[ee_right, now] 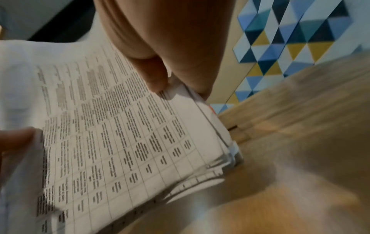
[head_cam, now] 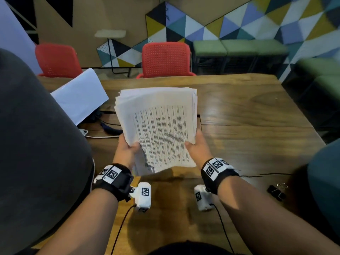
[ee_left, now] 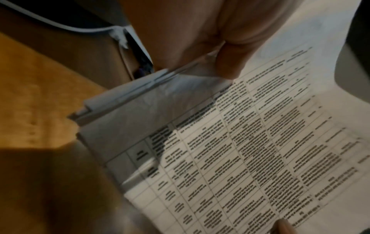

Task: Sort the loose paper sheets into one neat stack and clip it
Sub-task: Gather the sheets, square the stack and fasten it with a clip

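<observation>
A thick stack of printed paper sheets [head_cam: 158,124] is held tilted above the wooden table [head_cam: 248,115], its edges uneven and fanned at the far end. My left hand [head_cam: 127,148] grips the stack's left side, thumb on the top sheet [ee_left: 260,150]. My right hand [head_cam: 197,146] grips the right side, thumb [ee_right: 154,74] pressed on the printed table of the stack [ee_right: 130,134]. Black binder clips [head_cam: 276,190] lie on the table to the right, apart from both hands.
A blank white sheet [head_cam: 81,96] leans at the left, over cables [head_cam: 103,133] and a slot in the table. Red chairs [head_cam: 165,59] stand beyond the far edge. A dark rounded seat back [head_cam: 36,144] fills the left side.
</observation>
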`<action>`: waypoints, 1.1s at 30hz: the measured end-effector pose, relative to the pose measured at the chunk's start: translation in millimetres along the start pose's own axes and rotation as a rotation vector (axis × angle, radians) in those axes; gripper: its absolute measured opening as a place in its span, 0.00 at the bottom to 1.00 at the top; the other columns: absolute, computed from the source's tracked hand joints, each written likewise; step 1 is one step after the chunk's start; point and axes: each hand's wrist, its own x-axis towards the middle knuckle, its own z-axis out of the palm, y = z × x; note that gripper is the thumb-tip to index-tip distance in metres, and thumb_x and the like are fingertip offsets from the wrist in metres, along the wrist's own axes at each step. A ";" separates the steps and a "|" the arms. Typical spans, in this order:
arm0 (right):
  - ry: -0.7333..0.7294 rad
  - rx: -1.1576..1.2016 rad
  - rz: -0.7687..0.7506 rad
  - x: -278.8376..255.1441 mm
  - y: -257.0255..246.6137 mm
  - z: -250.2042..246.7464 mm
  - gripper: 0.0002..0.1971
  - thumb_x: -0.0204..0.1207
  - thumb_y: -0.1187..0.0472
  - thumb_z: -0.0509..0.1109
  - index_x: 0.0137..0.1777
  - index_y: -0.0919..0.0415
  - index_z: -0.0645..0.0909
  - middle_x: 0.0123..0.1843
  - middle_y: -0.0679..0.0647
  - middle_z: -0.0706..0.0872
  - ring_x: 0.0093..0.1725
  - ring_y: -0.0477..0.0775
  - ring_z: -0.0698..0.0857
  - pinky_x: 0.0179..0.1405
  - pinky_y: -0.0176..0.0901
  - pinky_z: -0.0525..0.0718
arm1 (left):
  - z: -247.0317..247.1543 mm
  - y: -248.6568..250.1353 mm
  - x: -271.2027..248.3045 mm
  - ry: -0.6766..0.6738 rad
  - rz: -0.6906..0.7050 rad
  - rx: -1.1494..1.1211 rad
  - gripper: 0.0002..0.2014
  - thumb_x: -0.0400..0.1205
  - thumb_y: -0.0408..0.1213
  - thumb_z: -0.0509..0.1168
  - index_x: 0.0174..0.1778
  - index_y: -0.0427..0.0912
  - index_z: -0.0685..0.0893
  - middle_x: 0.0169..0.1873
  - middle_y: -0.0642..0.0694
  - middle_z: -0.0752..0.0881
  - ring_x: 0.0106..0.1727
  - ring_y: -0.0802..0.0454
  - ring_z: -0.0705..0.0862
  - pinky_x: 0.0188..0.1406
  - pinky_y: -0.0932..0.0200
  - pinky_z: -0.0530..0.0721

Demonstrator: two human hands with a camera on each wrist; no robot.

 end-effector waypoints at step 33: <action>0.002 -1.467 -0.693 -9.1 -74.0 -39.9 0.33 0.81 0.60 0.54 0.84 0.64 0.47 0.72 0.57 0.74 0.67 0.57 0.76 0.72 0.69 0.66 | 76.8 13.3 -11.1 -0.169 -0.001 -0.134 0.28 0.75 0.29 0.71 0.65 0.64 0.80 0.62 0.43 0.85 0.66 0.39 0.80 0.65 0.28 0.76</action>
